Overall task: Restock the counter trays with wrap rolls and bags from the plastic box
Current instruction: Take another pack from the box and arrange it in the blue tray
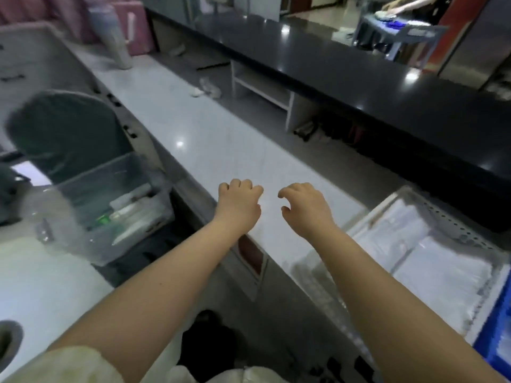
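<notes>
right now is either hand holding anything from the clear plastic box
No, left hand and right hand hang empty, away from the plastic box.

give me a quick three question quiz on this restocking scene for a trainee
1. True or false: the left hand and the right hand are both carrying stock.
2. What fills the white tray? A bags; B cups; C bottles.
3. Fill in: the clear plastic box stands to the person's ____.

Key: 1 false, both hands hold nothing; 2 A; 3 left.
</notes>
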A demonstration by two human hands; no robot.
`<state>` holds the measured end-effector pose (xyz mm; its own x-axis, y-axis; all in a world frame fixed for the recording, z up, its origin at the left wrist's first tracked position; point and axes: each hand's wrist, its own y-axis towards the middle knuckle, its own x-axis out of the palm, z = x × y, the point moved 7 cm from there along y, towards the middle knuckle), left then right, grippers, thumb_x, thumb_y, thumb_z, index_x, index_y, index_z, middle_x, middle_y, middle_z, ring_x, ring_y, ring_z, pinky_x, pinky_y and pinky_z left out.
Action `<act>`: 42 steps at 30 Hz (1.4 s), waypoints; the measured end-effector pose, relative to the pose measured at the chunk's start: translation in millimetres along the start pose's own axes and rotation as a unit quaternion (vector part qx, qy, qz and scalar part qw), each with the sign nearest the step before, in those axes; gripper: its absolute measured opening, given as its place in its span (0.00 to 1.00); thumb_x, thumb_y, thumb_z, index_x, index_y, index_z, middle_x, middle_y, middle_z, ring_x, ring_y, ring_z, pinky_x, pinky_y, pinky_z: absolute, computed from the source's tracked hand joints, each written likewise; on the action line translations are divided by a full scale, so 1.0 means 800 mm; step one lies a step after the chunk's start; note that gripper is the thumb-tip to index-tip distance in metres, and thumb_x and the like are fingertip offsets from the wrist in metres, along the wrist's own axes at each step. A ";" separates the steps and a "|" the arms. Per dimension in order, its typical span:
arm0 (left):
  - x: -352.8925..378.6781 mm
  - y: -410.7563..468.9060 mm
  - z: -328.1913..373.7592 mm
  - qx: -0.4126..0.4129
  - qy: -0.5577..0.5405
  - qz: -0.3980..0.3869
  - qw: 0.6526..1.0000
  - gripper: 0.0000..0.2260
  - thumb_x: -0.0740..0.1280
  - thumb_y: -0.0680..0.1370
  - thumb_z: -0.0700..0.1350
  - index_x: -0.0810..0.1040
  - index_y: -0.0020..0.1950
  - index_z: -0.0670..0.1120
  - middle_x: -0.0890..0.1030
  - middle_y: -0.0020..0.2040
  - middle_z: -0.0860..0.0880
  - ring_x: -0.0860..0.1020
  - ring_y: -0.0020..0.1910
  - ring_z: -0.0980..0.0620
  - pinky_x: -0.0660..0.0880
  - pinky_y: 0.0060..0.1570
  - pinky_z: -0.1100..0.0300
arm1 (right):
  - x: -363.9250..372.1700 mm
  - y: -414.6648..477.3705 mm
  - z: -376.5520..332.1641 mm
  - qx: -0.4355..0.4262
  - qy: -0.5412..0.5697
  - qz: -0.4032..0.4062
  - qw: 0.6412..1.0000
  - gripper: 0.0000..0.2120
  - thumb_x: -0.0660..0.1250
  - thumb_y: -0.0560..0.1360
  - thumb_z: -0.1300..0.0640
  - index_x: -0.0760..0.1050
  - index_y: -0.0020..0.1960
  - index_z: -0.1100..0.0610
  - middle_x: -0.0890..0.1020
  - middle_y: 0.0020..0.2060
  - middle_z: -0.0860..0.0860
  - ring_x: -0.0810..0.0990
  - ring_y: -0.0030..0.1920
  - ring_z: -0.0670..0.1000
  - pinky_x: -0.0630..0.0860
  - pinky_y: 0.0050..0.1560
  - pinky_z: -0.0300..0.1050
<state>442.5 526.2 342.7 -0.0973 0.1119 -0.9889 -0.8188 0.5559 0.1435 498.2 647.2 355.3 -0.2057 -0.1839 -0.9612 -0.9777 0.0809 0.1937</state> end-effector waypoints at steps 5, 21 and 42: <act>-0.014 -0.060 -0.159 -0.104 0.000 0.030 0.994 0.13 0.61 0.76 0.48 0.74 0.60 0.50 0.77 0.57 0.49 0.72 0.56 0.45 0.65 0.53 0.49 | 0.047 0.056 -0.151 -0.110 0.007 -0.039 0.993 0.14 0.64 0.74 0.59 0.75 0.59 0.54 0.79 0.56 0.52 0.73 0.57 0.57 0.72 0.54 0.53; 0.032 -0.213 -0.618 -0.276 -0.016 0.011 0.961 0.13 0.64 0.75 0.49 0.77 0.59 0.53 0.79 0.53 0.50 0.73 0.52 0.47 0.66 0.50 0.51 | 0.249 0.201 -0.531 -0.187 0.087 -0.131 0.970 0.15 0.68 0.73 0.57 0.75 0.60 0.53 0.78 0.58 0.51 0.72 0.59 0.54 0.70 0.56 0.49; 0.179 -0.110 -0.766 -0.301 -0.107 -0.108 0.942 0.15 0.62 0.75 0.48 0.75 0.62 0.53 0.77 0.58 0.48 0.71 0.58 0.45 0.63 0.54 0.52 | 0.402 0.382 -0.521 -0.093 0.109 -0.239 0.960 0.14 0.67 0.72 0.62 0.77 0.57 0.57 0.80 0.54 0.55 0.73 0.58 0.57 0.74 0.54 0.52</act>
<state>154.1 -11.2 165.3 0.1713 0.2495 -0.9531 -0.9850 0.0251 -0.1704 116.1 204.8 187.1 0.2841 -0.3597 -0.8887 -0.9493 -0.2358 -0.2080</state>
